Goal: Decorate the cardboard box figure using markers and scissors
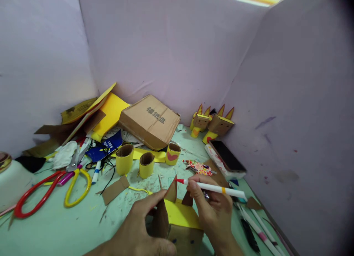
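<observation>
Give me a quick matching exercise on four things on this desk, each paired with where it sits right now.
Things:
1. red-tipped marker
2. cardboard box
3. scissors
4. phone

Places:
A. lying flat on the left of the desk
B. held in the right hand
C. by the right wall, screen up
D. propped at the back, printed face up

Pairs: 1-B, 2-D, 3-A, 4-C

The left hand steadies the cardboard piece with yellow paper beneath the marker.
</observation>
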